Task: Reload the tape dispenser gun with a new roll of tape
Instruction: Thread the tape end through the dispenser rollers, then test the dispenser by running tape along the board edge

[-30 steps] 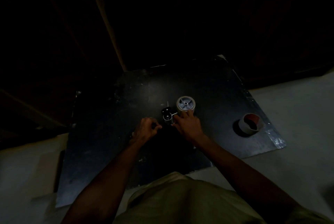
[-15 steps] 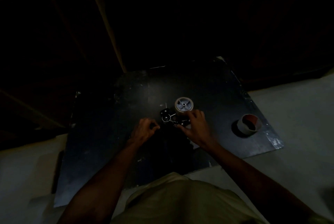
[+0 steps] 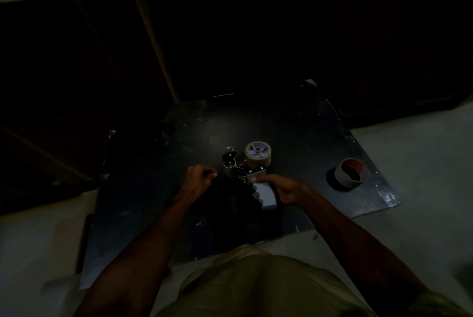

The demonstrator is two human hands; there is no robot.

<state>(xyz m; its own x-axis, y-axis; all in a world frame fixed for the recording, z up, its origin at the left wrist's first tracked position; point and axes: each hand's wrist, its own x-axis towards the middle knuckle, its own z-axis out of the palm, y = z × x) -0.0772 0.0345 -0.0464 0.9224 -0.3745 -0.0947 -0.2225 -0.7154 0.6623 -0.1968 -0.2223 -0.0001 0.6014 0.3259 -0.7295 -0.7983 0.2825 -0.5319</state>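
Right hand (image 3: 284,187) grips dispenser handle (image 3: 266,195) | left hand (image 3: 198,181) curled, apart

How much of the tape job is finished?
Mostly done, it seems: a tape roll already sits on the tape gun, and an empty-looking ring lies aside on the dark board. The right hand grips the gun's handle; the left hand is curled beside it. Threading the tape is probably what's left; too dark to tell.

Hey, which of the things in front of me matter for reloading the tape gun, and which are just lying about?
For the job:
- grey-handled tape dispenser gun, handle in right hand
- brown tape roll mounted on it
- left hand, fingers curled

Lying about:
- grey cardboard tape core, red inside
- dark floor board
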